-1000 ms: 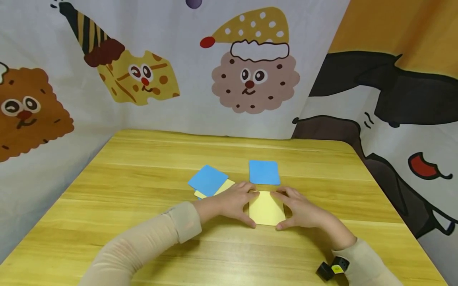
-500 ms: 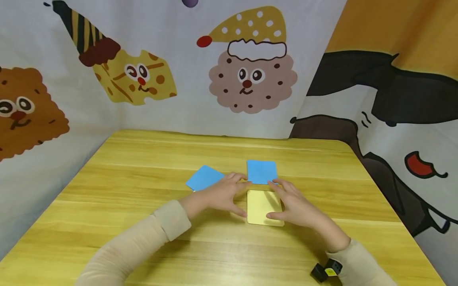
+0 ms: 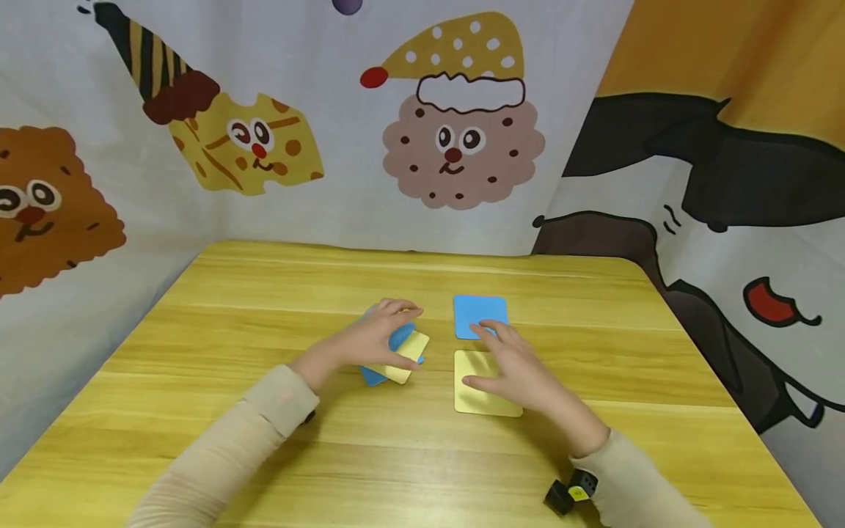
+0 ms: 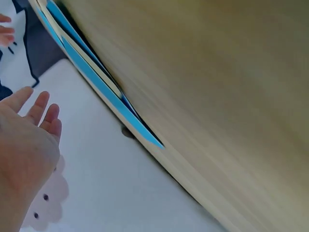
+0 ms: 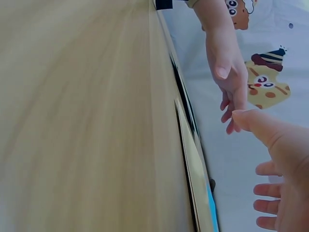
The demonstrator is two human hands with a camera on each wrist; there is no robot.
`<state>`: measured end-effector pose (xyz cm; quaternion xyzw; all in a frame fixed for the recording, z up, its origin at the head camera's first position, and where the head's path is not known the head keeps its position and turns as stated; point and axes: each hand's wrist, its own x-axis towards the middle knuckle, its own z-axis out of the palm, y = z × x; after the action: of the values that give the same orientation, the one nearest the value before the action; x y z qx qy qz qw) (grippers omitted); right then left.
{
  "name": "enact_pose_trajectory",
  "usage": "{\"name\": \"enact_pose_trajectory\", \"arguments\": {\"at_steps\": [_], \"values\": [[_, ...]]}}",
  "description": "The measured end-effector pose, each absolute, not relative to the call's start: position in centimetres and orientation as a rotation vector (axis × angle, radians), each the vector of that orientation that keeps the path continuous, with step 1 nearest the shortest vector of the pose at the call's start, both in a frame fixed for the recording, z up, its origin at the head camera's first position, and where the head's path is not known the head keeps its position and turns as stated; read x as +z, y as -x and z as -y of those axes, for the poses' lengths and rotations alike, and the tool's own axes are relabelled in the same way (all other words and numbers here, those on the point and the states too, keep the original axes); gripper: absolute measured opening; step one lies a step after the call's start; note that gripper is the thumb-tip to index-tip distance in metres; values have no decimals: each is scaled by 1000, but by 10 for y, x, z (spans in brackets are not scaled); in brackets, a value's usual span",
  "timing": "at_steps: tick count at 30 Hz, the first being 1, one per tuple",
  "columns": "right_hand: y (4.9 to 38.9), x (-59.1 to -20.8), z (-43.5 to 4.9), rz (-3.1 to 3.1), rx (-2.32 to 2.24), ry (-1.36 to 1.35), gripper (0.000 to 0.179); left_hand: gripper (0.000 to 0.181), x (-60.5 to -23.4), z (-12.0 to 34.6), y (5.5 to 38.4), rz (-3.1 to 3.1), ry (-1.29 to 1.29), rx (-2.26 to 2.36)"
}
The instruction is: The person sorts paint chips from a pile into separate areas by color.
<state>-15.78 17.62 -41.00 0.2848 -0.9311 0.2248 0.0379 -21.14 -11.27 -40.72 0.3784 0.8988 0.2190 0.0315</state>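
Beneath the left hand (image 3: 371, 334), stacked cards (image 3: 413, 345) seem differently angled.

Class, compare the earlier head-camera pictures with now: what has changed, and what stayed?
The left hand has let go of the single yellow card and moved left, over the card pile. The right hand has also let go, shifting left above that yellow card. The single yellow card and separate blue card stayed put.

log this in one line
left hand: holds nothing, raised near card pile | right hand: holds nothing, raised near lone yellow card | blue card: beyond lone yellow card
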Motion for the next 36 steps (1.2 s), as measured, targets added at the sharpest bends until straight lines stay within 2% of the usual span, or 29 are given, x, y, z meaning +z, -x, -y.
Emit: {"name": "enact_pose_trajectory", "arguments": {"at_steps": [28, 36], "values": [[169, -419, -84, 2815, 794, -755, 81, 96, -417, 183, 236, -2832, -988, 668], [172, -425, -66, 2848, 838, -688, 84, 103, -420, 194, 242, -2823, -962, 641]]}}
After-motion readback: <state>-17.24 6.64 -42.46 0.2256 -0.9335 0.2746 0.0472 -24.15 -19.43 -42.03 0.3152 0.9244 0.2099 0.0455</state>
